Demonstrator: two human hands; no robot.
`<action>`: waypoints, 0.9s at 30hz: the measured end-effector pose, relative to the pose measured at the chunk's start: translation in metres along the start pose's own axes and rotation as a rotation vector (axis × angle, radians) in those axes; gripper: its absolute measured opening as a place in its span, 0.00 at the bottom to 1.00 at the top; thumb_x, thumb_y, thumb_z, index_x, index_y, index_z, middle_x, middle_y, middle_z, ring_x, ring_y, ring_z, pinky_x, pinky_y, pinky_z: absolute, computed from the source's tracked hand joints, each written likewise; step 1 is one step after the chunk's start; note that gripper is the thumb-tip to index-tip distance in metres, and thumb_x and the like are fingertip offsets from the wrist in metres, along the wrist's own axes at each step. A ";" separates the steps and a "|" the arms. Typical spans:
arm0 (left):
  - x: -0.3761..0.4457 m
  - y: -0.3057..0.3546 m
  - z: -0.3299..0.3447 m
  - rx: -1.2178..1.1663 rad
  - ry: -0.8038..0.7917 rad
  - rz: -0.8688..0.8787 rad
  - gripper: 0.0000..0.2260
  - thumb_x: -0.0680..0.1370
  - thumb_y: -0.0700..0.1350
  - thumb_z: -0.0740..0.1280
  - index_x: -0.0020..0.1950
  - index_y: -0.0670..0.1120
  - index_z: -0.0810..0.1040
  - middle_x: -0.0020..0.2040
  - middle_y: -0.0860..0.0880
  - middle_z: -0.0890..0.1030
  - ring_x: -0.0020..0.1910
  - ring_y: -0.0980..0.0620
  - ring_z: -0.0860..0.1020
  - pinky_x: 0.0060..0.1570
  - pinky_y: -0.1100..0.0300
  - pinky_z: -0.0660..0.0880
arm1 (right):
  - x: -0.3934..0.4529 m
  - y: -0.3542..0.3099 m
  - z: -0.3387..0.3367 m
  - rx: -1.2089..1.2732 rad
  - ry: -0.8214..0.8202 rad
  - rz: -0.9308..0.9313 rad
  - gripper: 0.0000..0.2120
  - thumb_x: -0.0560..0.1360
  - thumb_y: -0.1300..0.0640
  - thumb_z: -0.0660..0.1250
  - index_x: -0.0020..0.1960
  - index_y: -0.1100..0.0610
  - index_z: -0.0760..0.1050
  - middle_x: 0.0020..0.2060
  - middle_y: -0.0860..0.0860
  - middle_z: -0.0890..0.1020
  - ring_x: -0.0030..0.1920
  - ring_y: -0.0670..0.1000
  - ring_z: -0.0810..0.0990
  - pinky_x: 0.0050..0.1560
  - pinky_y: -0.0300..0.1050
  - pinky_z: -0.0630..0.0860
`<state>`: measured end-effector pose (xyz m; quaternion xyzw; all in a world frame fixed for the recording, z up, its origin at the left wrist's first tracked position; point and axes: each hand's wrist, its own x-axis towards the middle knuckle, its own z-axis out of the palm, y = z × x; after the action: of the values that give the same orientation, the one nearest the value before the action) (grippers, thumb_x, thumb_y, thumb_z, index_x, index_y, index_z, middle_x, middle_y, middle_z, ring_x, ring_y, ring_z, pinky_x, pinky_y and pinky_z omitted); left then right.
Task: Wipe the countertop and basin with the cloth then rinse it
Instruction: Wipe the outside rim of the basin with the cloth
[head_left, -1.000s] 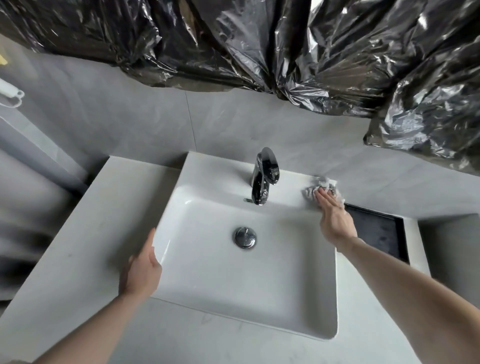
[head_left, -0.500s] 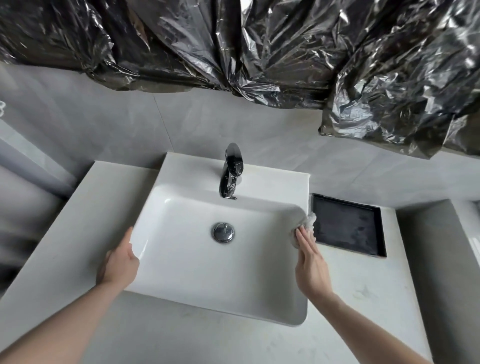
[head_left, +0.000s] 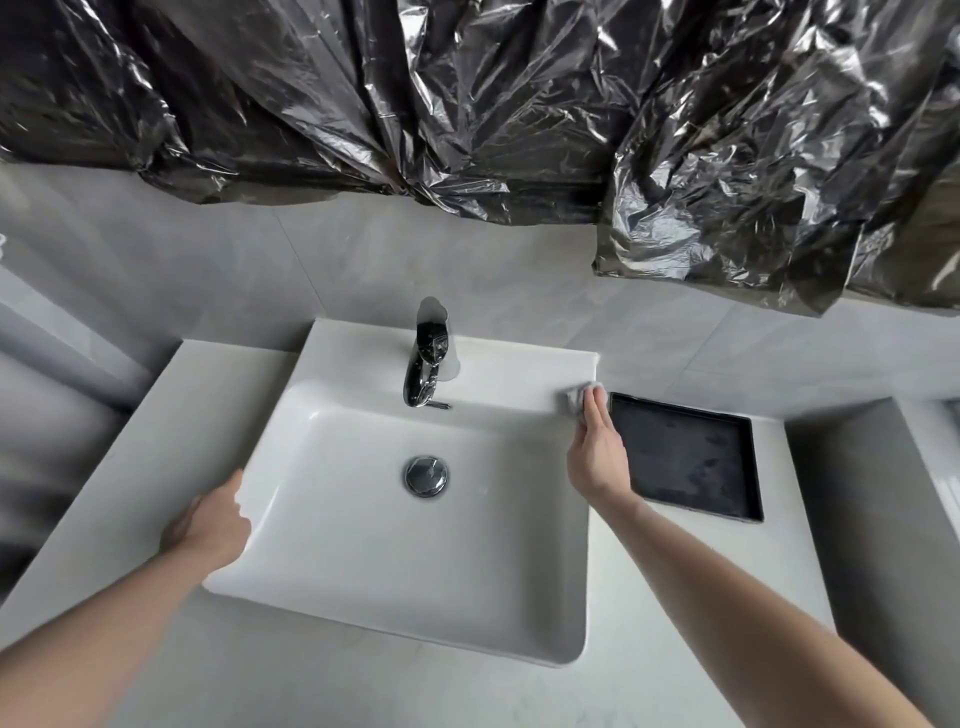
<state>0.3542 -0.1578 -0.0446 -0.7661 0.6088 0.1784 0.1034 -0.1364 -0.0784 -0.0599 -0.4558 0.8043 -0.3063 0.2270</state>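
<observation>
Cloth (head_left: 575, 398) mostly hidden under right hand (head_left: 597, 451), faucet (head_left: 429, 358) motion-blurred

Soft even daylight, glare on plastic sheeting (head_left: 519, 104), edges warped

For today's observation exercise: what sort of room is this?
Most likely a bathroom: a white basin with a chrome tap set on a pale countertop against grey wall tiles.

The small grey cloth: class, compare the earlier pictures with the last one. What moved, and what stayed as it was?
The small grey cloth, pressed under the right hand, slid from the white basin's back ledge forward along the right rim, then back toward the rear corner. The left hand stayed resting on the basin's left edge. No water runs from the chrome tap.
</observation>
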 end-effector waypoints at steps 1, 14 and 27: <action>0.001 0.002 -0.001 0.026 0.000 0.000 0.32 0.76 0.44 0.60 0.80 0.59 0.59 0.69 0.50 0.76 0.65 0.42 0.76 0.56 0.54 0.75 | 0.011 -0.003 -0.001 0.002 -0.010 0.018 0.27 0.85 0.60 0.51 0.84 0.53 0.55 0.83 0.46 0.54 0.79 0.55 0.65 0.71 0.49 0.67; 0.019 0.003 0.010 0.243 0.029 -0.040 0.32 0.76 0.42 0.60 0.80 0.53 0.61 0.71 0.46 0.75 0.68 0.42 0.74 0.58 0.51 0.74 | 0.024 0.032 0.003 0.709 -0.169 0.454 0.16 0.85 0.49 0.54 0.46 0.49 0.78 0.44 0.41 0.81 0.47 0.44 0.78 0.56 0.43 0.75; 0.030 -0.004 0.009 0.213 -0.001 -0.035 0.33 0.74 0.43 0.62 0.80 0.51 0.60 0.71 0.43 0.75 0.64 0.39 0.76 0.58 0.50 0.76 | -0.056 0.071 0.023 0.858 -0.265 0.467 0.22 0.83 0.41 0.57 0.72 0.47 0.75 0.67 0.40 0.80 0.69 0.42 0.75 0.79 0.51 0.65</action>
<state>0.3623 -0.1803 -0.0651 -0.7612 0.6107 0.1114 0.1878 -0.1370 -0.0077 -0.1212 -0.1643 0.6507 -0.4897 0.5566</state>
